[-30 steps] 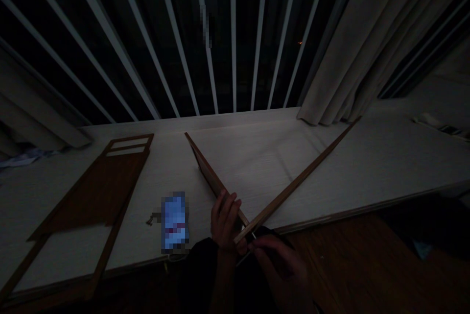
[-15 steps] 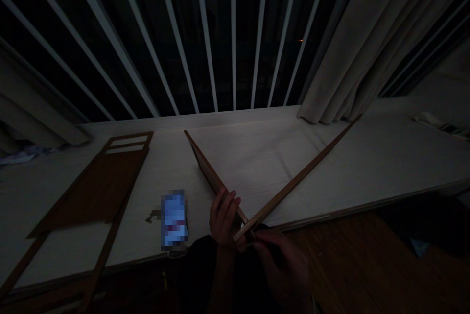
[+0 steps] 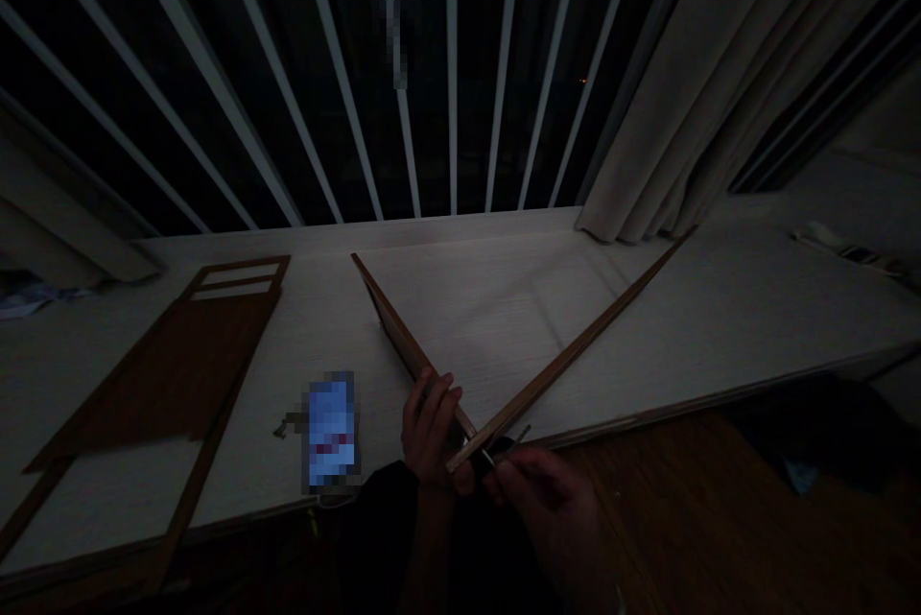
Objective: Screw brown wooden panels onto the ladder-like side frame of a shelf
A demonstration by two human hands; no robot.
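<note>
Wooden boards (image 3: 532,389) form a V — left hand (image 3: 430,428) clamped on one; right hand (image 3: 551,502) pinching a thin rod (image 3: 519,440).

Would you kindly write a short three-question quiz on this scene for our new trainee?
1. Fill in the blank: by the left hand, the left wooden piece and the right wooden piece open out like the letter ___.

2. Multiple choice: where is the thin rod in the right hand?
A) against the curtain
B) near where the two wooden pieces come together
C) down on the floor

3. True or false: the separate brown frame lies on the pale ledge, touched by neither hand.

Key: 1. V; 2. B; 3. True.
</note>
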